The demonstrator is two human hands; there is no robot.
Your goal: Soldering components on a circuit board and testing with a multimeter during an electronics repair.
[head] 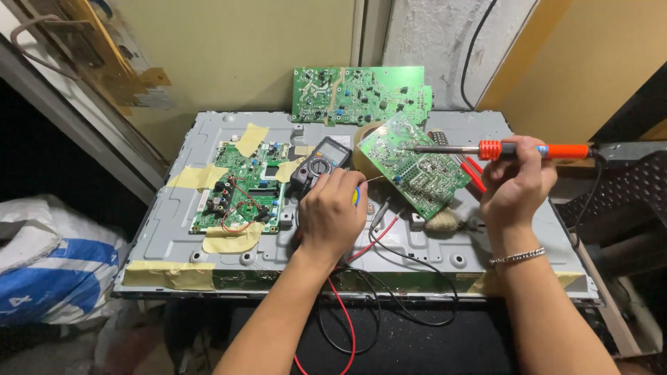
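Nearest us, red and black leads [347, 326] loop off the front edge of the metal panel [445, 125] and run up toward the meter [321, 161]; we count two red runs and two or three black ones, tangled, so the count is uncertain. Our left hand [332, 217] sits mid-panel, fingers curled shut around something small; a thin solder wire [375, 179] appears to run from it toward the tilted board [415, 165], though what else it grips we cannot tell. Our right hand [515, 177], bracelet at the wrist, is closed round the orange handle of the iron [507, 149]. The iron's long axis lies nearly level, handle right, tip left, and the tip rests on the upper face of the tilted board. That board lies just ahead of both hands, between them, up and right of the left hand and left of the right hand; the left hand is slightly nearer its lower edge. A brush [442, 221] lies below it, red-handled pliers [474, 173] beside it. Boards counted: three, the tilted one, one taped flat at left [240, 194], and one leaning on the wall [358, 94] beyond. One meter, one iron. Yellow tape patches [198, 177] on the panel: about seven.
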